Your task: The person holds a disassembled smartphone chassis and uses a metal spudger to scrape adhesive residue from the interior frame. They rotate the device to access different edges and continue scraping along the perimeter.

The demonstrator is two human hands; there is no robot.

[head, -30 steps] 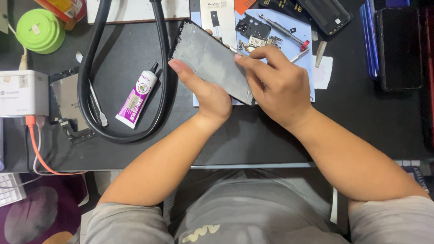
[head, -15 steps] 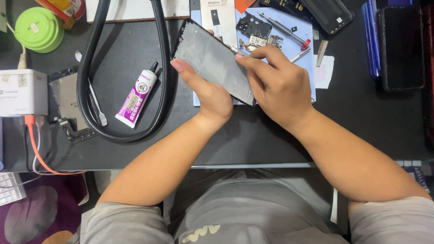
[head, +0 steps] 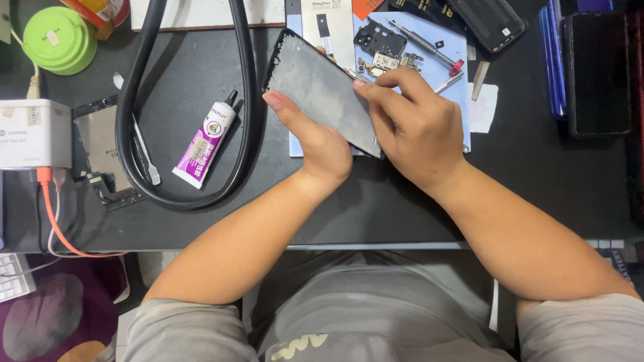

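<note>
We hold a grey phone frame [head: 322, 90], tilted, above the black desk [head: 523, 174] at centre. Left hand [head: 318, 144] curls around its lower edge from 7 o'clock, thumb lying on the face. Right hand [head: 412, 127] pinches its right edge from 4 o'clock, fingers bent. A purple glue tube [head: 203, 142] lies at 9 o'clock of the frame, inside a black cable loop [head: 134, 161]; a screwdriver [head: 424, 45] rests at 1 o'clock.
</note>
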